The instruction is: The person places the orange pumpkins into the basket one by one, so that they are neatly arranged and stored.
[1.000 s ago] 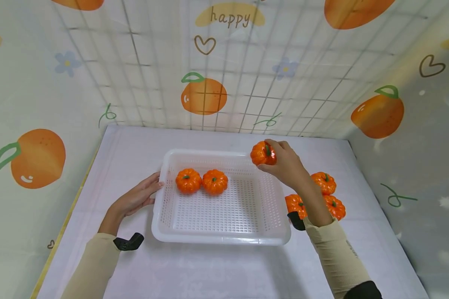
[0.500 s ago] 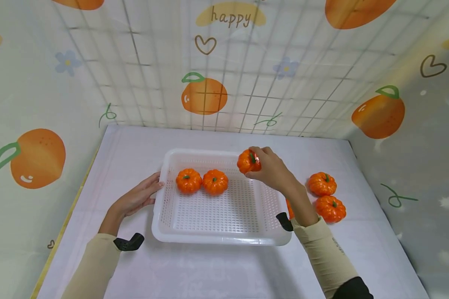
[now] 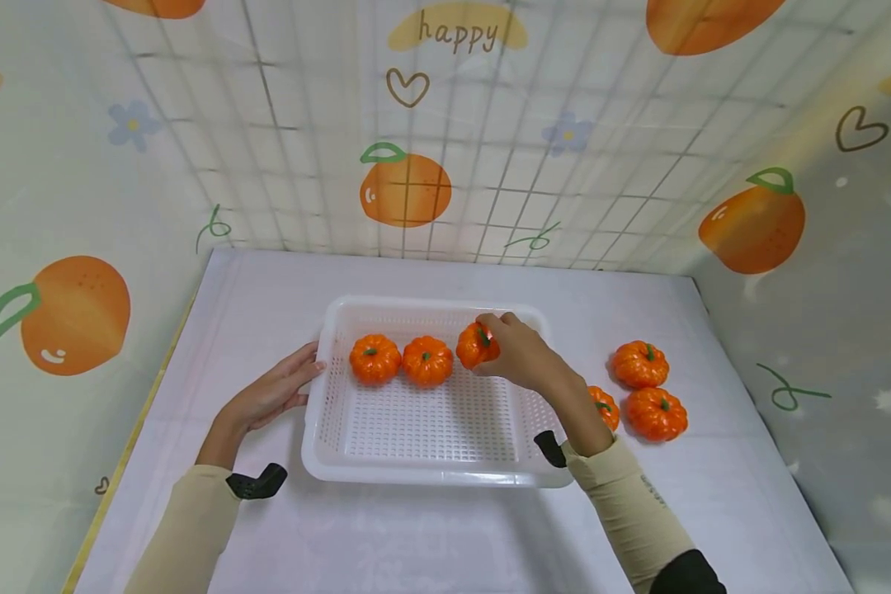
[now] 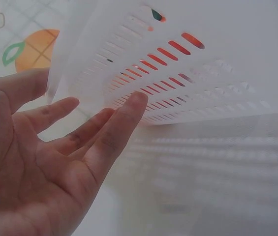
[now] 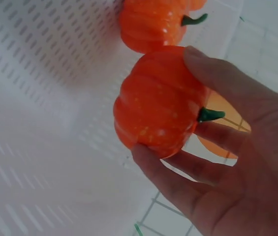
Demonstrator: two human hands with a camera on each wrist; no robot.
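Observation:
A small orange pumpkin (image 5: 158, 105) with a green stem is pinched between the thumb and fingers of my right hand (image 3: 523, 351). In the head view it is at the right of two other pumpkins, one (image 3: 374, 360) at the left and one (image 3: 426, 361) in the middle, inside a white perforated plastic basket (image 3: 438, 477). Whether the held pumpkin touches the basket floor, I cannot tell. My left hand (image 3: 271, 388) rests against the basket's left side. The left wrist view shows its extended fingers (image 4: 119, 130) by the slotted wall, the palm facing it.
Right of the basket, three more pumpkins lie on the white-covered table (image 3: 416, 544): one at the back (image 3: 640, 365), one in front (image 3: 657, 414), and one (image 3: 605, 407) partly behind my right forearm. A fruit-printed curtain (image 3: 289, 190) hangs behind.
My right hand has carried its pumpkin left and down, from above the basket's back right corner to beside the middle pumpkin. The left hand and the basket stay put.

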